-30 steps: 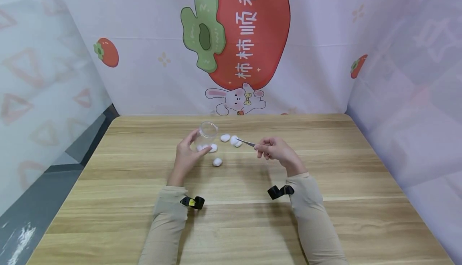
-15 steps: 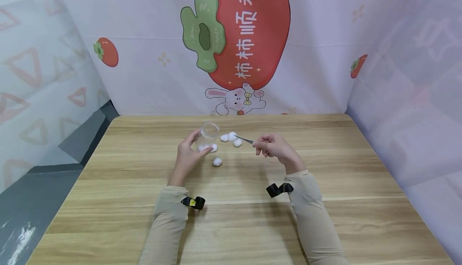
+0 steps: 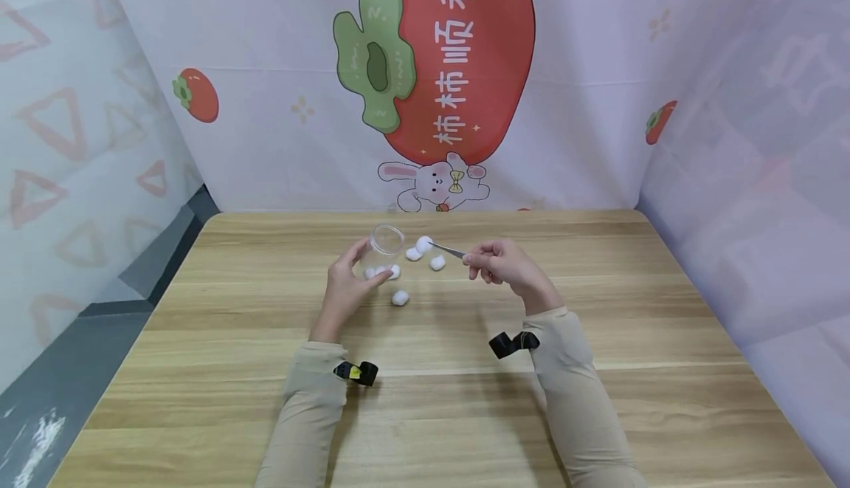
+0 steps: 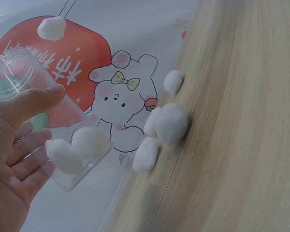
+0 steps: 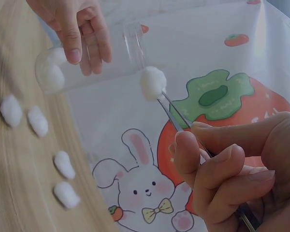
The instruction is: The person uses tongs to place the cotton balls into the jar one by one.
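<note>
A clear jar (image 5: 118, 58) is gripped round its side by my left hand (image 3: 347, 280), its open mouth tipped up and away. Cotton balls (image 4: 65, 155) lie at the bottom of the jar, seen through its wall. My right hand (image 3: 505, 268) pinches metal tweezers (image 5: 174, 112) between thumb and fingers. Held in the tweezer tips is a cotton ball (image 5: 153, 83), close beside the jar's rim in the right wrist view. In the left wrist view that ball shows above and to the right of the mouth.
Several loose cotton balls lie on the wooden table (image 3: 425, 399): one cotton ball (image 3: 400, 298) nearest the person, another cotton ball (image 3: 437, 263) farther right, and another cotton ball (image 3: 414, 254) behind the jar's right side. A printed cloth backdrop (image 3: 265, 141) stands behind the table.
The right hand has lifted a cotton ball with the tweezers from beside another ball and carried it left and away, toward the jar's mouth. The left hand and jar have hardly moved.
</note>
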Action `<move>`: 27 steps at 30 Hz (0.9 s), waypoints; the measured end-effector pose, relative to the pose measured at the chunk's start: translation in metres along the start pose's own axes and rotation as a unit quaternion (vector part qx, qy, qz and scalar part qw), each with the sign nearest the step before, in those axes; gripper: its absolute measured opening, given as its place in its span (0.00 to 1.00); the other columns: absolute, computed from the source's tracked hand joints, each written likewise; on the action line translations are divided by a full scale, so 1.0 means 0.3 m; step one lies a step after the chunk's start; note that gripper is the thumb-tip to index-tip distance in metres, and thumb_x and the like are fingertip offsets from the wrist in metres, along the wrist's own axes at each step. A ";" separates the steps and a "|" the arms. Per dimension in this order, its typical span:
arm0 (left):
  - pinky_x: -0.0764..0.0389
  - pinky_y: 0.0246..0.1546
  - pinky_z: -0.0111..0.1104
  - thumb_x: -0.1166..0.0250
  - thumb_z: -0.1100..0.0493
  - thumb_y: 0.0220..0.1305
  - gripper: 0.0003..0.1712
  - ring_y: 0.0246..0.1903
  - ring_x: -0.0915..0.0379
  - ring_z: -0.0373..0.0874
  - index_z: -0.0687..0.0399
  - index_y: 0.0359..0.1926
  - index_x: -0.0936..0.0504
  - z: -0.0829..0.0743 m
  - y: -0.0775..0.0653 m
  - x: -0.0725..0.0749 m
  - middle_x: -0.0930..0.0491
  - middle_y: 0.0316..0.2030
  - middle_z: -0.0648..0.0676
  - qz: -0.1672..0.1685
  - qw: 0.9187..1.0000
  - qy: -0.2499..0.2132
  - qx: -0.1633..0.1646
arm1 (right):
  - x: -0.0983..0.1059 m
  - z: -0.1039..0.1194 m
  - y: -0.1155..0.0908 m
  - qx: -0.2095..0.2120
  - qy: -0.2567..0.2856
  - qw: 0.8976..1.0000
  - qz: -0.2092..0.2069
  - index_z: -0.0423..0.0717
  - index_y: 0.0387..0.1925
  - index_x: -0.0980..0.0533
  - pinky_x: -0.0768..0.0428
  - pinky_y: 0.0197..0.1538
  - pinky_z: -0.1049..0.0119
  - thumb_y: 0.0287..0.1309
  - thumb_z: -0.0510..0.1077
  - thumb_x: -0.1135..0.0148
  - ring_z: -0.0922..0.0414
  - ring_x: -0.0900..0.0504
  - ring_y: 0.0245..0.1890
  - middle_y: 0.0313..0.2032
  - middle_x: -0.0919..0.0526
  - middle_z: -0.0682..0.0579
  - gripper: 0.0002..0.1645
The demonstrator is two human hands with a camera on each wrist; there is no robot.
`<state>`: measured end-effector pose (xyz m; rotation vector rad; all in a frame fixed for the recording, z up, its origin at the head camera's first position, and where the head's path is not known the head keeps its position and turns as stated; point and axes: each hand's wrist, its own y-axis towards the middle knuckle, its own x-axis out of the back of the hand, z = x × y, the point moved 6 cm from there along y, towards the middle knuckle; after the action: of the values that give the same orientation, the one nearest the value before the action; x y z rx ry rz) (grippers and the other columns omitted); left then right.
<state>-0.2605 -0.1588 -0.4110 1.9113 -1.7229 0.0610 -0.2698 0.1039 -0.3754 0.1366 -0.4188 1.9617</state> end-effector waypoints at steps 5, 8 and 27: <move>0.32 0.70 0.49 0.23 0.62 0.46 0.39 0.59 0.26 0.58 0.63 0.60 0.28 -0.001 0.002 0.000 0.22 0.57 0.64 0.004 1.000 0.001 0.002 | 0.001 0.011 0.008 -0.001 0.003 1.000 0.000 0.34 0.37 0.25 0.42 0.18 0.77 0.66 0.40 0.45 0.67 0.34 0.15 0.17 0.22 0.61 0.10; 0.32 0.70 0.49 0.23 0.62 0.46 0.39 0.60 0.26 0.58 0.63 0.61 0.28 0.000 0.002 0.000 0.22 0.58 0.64 0.004 1.000 0.001 0.005 | 0.003 0.019 0.011 0.002 0.004 1.000 0.000 0.38 0.35 0.24 0.42 0.18 0.77 0.66 0.40 0.45 0.67 0.33 0.15 0.17 0.22 0.60 0.09; 0.32 0.70 0.48 0.23 0.63 0.46 0.39 0.59 0.26 0.59 0.65 0.60 0.28 0.001 0.004 0.001 0.22 0.57 0.65 0.001 1.000 -0.006 0.004 | -0.004 0.058 0.017 0.016 0.013 1.000 -0.002 0.41 0.32 0.24 0.39 0.18 0.77 0.65 0.40 0.44 0.67 0.33 0.14 0.17 0.21 0.60 0.07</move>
<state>-0.2616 -0.1593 -0.4108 1.9199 -1.7339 0.0576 -0.2755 0.0949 -0.3606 0.1313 -0.3697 1.9647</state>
